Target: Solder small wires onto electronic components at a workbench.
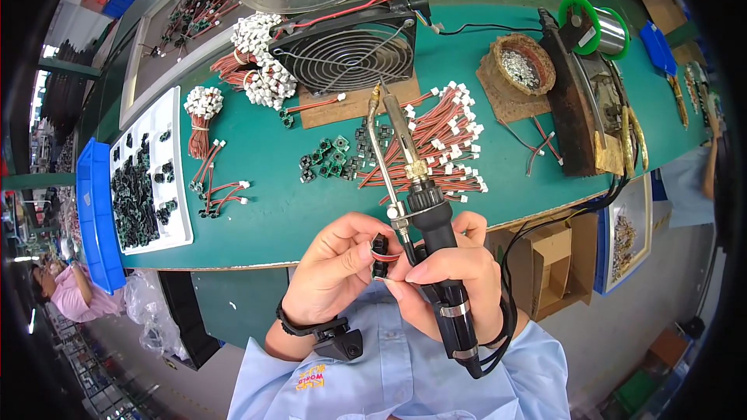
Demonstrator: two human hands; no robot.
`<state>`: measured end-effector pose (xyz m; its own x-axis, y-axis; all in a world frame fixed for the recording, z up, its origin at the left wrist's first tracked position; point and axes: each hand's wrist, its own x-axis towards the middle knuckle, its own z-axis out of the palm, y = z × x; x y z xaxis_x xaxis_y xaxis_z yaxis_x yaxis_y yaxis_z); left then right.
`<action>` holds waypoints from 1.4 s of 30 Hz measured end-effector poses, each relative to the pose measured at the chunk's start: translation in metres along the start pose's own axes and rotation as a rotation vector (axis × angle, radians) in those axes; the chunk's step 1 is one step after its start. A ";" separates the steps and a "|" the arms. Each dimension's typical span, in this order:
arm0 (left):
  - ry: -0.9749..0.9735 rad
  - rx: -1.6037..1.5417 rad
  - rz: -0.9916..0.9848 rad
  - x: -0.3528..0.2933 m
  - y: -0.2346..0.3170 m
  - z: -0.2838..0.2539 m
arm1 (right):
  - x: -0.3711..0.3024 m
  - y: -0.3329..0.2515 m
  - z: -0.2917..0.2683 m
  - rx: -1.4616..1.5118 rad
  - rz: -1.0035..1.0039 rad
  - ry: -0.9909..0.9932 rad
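Note:
My left hand (327,268) is closed in a pinch around a small black part (380,247) with red and dark wires, held close to my body just below the table edge. My right hand (471,276) is wrapped round a black-handled soldering iron (430,214), its metal tip and a thin solder feed tube (379,148) pointing away over the table. The right fingertips meet the wires by the black part; whether they pinch them I cannot tell. Beyond lie loose small green-and-black circuit boards (331,157) and a fan of red-and-black wires with white connectors (440,140).
A black fan (354,54) stands behind the boards, with bundled wires (264,62) beside it. On the left are a white tray (180,222) and blue bin (101,218). On the right sit a solder-scrap bowl (537,47), an iron stand (572,120) and a solder spool (611,33).

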<state>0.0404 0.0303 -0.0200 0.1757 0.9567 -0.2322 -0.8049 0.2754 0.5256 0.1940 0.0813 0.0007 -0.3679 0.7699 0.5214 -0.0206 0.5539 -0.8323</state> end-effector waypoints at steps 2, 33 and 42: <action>0.006 0.013 0.001 0.000 0.000 0.001 | -0.001 0.000 0.000 0.000 0.004 0.002; 0.030 0.257 0.109 -0.004 0.005 0.006 | 0.003 0.001 -0.013 -0.002 0.087 -0.096; 0.030 0.338 0.113 -0.010 0.013 0.012 | 0.002 0.004 -0.013 0.050 0.108 -0.113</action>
<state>0.0350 0.0257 -0.0015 0.0755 0.9811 -0.1780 -0.5848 0.1882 0.7890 0.2054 0.0895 0.0010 -0.4728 0.7819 0.4063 -0.0202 0.4514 -0.8921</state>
